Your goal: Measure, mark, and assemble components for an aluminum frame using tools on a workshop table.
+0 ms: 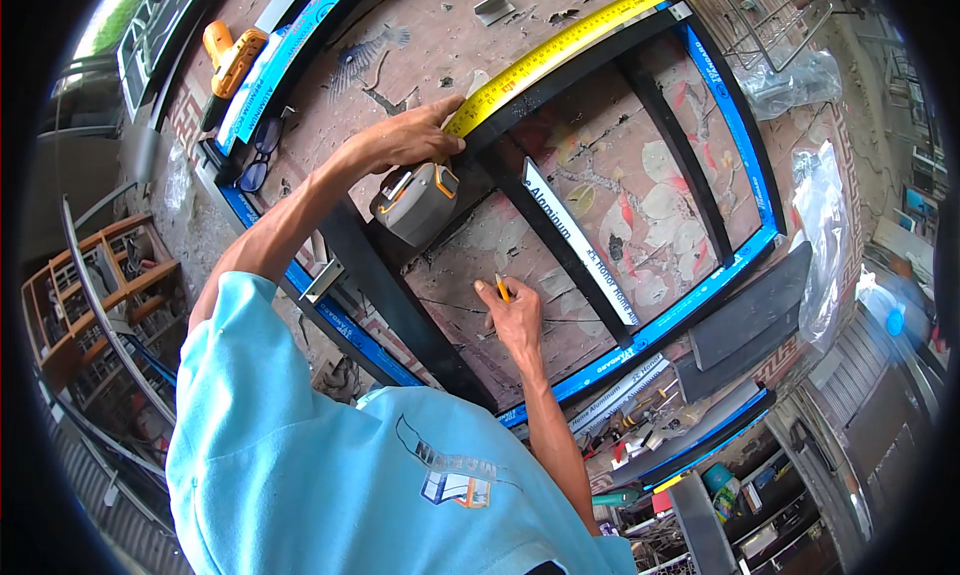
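Observation:
A long yellow tape measure blade [560,60] is stretched along the far black bar [570,83] of an aluminium frame, its far end at the frame's far right corner. My left hand [420,135] is closed on the tape measure near its grey case [415,205], fingers pressing the blade down by the bar. Lower down, over the frame's left opening, my right hand [515,320] is closed around a short yellow pencil [503,288]. Black crossbars divide the frame, one carrying a white printed strip [570,230]; blue film [735,135] covers the outer bars.
The frame lies on a worn, floral-patterned surface [450,275]. At the far left are an orange power tool [235,60] and dark glasses [260,155]. Clear plastic wrap [820,245] and dark flat pieces [750,310] lie to the right. A wire rack [770,25] stands beyond the far right corner.

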`<state>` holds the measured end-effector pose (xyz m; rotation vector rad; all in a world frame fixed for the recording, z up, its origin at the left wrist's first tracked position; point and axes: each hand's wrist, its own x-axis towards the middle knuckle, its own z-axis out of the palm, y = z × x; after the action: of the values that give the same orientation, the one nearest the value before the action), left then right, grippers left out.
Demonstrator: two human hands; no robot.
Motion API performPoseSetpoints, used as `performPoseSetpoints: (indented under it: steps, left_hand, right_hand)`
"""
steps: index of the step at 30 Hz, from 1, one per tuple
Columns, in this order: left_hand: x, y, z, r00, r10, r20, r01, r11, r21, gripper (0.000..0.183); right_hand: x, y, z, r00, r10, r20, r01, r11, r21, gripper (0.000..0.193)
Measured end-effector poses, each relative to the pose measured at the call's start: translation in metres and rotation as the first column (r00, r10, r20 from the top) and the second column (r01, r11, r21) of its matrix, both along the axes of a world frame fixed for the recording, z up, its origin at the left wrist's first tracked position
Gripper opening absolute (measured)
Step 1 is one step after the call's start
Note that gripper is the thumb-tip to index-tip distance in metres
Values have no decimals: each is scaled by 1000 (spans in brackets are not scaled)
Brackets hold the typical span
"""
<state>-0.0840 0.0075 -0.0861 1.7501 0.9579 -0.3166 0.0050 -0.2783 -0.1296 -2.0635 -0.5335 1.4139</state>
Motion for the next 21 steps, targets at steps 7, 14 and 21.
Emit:
performPoseSetpoints:
  steps: [7,14,21]
  left_hand:
    - [1,-10,-8,988,84,126,-83,996,-12,48]
    - [-1,-11,-10,989,82,121,-84,996,10,44]
    - [1,-11,-3,993,81,91,-79,997,-26,50]
  right_hand:
    - [1,2,3,1000,-3,-3,3,1000,-14,42]
    - [1,2,3,1000,-10,-11,9,1000,-20,42]
    - [1,1,4,999,-13,-43,12,999,-32,42]
